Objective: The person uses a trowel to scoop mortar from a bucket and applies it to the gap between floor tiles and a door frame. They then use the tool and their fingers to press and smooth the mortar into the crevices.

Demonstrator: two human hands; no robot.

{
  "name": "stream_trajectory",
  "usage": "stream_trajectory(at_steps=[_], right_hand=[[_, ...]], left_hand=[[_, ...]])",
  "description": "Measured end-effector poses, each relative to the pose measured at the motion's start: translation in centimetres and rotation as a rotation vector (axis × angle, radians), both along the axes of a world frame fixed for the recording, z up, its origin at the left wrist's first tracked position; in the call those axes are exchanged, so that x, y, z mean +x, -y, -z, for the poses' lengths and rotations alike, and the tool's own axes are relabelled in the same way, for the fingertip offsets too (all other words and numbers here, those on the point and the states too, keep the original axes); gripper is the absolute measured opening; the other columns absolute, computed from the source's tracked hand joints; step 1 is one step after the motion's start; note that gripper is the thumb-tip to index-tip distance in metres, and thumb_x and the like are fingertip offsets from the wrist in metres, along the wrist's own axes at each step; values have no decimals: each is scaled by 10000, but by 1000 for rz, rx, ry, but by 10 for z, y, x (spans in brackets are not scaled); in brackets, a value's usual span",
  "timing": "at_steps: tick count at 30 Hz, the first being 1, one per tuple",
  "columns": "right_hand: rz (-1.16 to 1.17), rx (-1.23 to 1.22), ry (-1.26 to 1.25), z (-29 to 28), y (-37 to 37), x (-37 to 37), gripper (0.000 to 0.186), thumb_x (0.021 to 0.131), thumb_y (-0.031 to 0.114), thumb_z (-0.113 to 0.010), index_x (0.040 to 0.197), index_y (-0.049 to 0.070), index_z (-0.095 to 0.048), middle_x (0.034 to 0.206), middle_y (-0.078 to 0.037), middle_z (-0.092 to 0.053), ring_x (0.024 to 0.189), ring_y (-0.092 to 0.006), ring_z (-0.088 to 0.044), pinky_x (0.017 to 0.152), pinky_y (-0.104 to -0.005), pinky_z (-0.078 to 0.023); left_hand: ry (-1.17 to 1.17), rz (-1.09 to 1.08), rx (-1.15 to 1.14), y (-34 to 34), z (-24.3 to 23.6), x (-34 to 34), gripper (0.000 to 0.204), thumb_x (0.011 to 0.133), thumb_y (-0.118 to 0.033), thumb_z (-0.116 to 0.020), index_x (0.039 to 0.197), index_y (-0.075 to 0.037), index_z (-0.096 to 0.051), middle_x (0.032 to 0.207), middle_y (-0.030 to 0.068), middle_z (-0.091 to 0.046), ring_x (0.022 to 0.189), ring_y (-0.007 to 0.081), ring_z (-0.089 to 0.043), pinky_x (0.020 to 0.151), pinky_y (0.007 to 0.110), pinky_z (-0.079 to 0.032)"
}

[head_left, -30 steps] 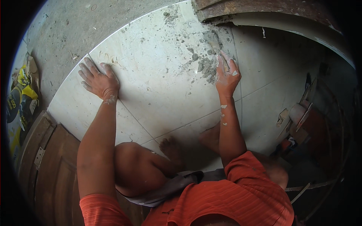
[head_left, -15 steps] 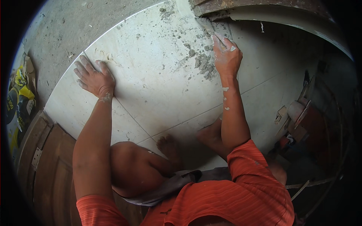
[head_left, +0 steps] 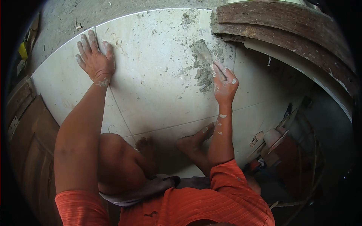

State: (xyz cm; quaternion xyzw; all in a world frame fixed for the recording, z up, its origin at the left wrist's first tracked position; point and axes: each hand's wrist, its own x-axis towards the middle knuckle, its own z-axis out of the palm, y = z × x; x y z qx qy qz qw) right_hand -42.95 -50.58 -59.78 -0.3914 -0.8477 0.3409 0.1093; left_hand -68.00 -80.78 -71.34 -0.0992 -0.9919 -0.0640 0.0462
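My right hand point(head_left: 225, 84), smeared with pale mortar, grips a putty knife point(head_left: 203, 51) by its handle. The flat, grey-coated blade points away and to the left, low over the pale floor tiles point(head_left: 151, 71); whether it touches them I cannot tell. Beside and just below the blade lie grey mortar crumbs point(head_left: 204, 77) in a loose heap. My left hand point(head_left: 95, 58) rests flat on the tiles at the far left, fingers spread over a grout line, holding nothing.
A wooden frame piece point(head_left: 271, 22) stands at the far right, its foot near the blade. Rough concrete point(head_left: 113, 15) borders the tiles. Brown panelled wood point(head_left: 34, 147) is at my left; assorted objects, including a reddish box point(head_left: 283, 162), stand in shadow at my right.
The putty knife has come back from the wooden frame's foot, toward me and slightly left, near the mortar crumbs. My left hand stays planted on the tiles. The whole view has shifted.
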Motion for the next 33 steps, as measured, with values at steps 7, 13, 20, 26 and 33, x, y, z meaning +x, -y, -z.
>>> stream_trajectory(at_steps=[7, 13, 20, 26, 33], right_hand=[[126, 249, -72, 39, -10, 26, 235, 921, 56, -741, 1147, -2, -770, 979, -152, -755, 855, -270, -703, 792, -374, -557], [-45, 71, 22, 29, -2, -14, 223, 949, 36, -690, 1147, -47, -752, 1158, -160, -763, 1026, -256, -718, 958, -352, -542], [69, 198, 33, 26, -1, -3, 229, 941, 53, -727, 1161, 4, -768, 986, -166, -760, 866, -249, -715, 790, -366, -558], [-150, 278, -47, 30, -10, -58, 206, 922, 54, -727, 1116, 5, -776, 1028, -158, -775, 882, -296, -725, 821, -399, -563], [90, 81, -104, 36, 2, -19, 210, 935, 68, -717, 1128, 8, -774, 1059, -194, -767, 937, -327, -736, 859, -405, -566]], left_hand=[[-39, 4, 58, -14, 1, 2, 691, 1023, -543, -409, 1661, -357, -221, 1737, -3, -205, 1610, 232, -131, 1296, 513, -57], [-29, -8, 33, -10, 2, 3, 695, 1023, -552, -410, 1662, -361, -215, 1744, -7, -186, 1612, 240, -130, 1293, 517, -62], [-37, 10, 53, -16, 2, 4, 694, 1027, -551, -400, 1664, -359, -205, 1742, 12, -189, 1612, 246, -135, 1291, 522, -69], [-57, 20, 55, -9, 4, 2, 696, 1029, -554, -394, 1666, -356, -200, 1737, 18, -206, 1610, 250, -144, 1291, 521, -68], [-45, 19, 59, -12, 1, 2, 700, 1020, -556, -411, 1663, -353, -220, 1734, 18, -216, 1610, 250, -142, 1290, 525, -74]])
